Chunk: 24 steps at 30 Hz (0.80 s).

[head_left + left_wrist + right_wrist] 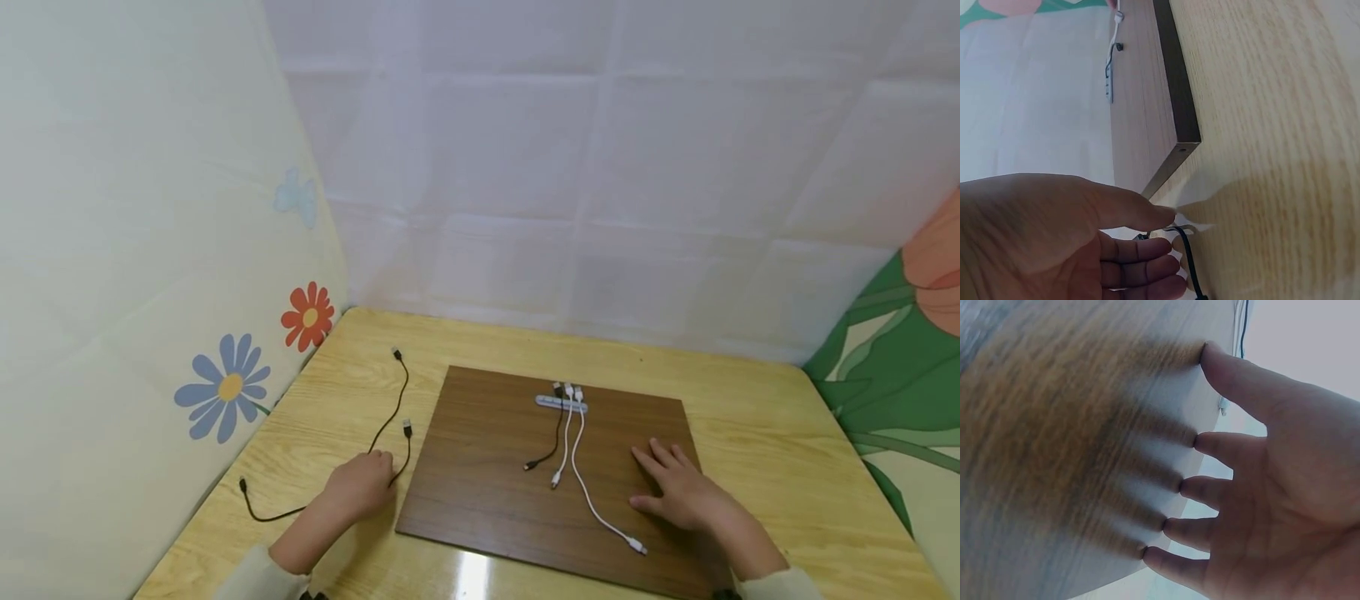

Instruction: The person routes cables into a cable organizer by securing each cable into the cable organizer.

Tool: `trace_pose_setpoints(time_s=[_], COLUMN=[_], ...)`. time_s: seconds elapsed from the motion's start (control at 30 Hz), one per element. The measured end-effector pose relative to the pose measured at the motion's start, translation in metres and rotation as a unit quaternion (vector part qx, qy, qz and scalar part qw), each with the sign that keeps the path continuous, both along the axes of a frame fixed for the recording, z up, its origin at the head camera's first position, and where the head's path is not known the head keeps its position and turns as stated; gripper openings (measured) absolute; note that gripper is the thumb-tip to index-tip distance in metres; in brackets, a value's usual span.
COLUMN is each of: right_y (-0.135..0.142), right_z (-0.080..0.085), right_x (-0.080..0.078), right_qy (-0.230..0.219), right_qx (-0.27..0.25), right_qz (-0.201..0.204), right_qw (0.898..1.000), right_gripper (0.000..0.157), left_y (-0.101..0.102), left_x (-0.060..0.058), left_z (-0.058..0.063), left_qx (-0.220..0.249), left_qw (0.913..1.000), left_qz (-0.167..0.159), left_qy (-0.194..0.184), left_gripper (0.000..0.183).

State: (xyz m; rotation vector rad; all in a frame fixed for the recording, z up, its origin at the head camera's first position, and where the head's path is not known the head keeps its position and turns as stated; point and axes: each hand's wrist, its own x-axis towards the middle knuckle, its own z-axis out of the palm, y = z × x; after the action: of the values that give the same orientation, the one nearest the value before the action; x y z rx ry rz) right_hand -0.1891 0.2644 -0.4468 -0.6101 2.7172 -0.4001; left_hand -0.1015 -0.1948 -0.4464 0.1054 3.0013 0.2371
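Left grip (358,483) pinched on black USB cable (1189,255), beside brown wood-grain board (468,475) on table (795,458); right grip (678,492) spread wide, touching board near longest white cable (577,473).

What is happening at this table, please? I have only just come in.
A person is handling cables. The left hand pinches a black cable on the table, beside the brown board. The right hand rests its spread fingertips on the board's right part. On the board, a short black cable and two white cables lie with their plugs at a small pale strip.
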Motion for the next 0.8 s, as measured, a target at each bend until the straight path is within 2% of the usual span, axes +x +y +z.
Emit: trace_pose_setpoints(time_s=[0.43, 0.67, 0.8], right_y=[-0.0012, -0.0014, -0.0008], right_z=[0.003, 0.0036, 0.0028], right_x=[0.0011, 0.0014, 0.0019], right_qy=[-0.001, -0.005, -0.002], right_qx=[-0.001, 0.001, -0.001], right_qz=[-0.003, -0.005, -0.005], right_qw=[1.0, 1.0, 1.0], right_gripper=[0.085, 0.085, 0.085], left_y=[-0.0011, -0.0014, -0.0031], left_x=[0.0, -0.0016, -0.0028], left_z=[-0.0098, -0.0062, -0.0048], left_qx=[-0.01, 0.036, 0.042], left_qw=[0.9999, 0.9986, 0.9985], left_qz=[0.007, 0.031, 0.028], left_qy=[0.002, 0.02, 0.021], left_gripper=[0.015, 0.018, 0.02])
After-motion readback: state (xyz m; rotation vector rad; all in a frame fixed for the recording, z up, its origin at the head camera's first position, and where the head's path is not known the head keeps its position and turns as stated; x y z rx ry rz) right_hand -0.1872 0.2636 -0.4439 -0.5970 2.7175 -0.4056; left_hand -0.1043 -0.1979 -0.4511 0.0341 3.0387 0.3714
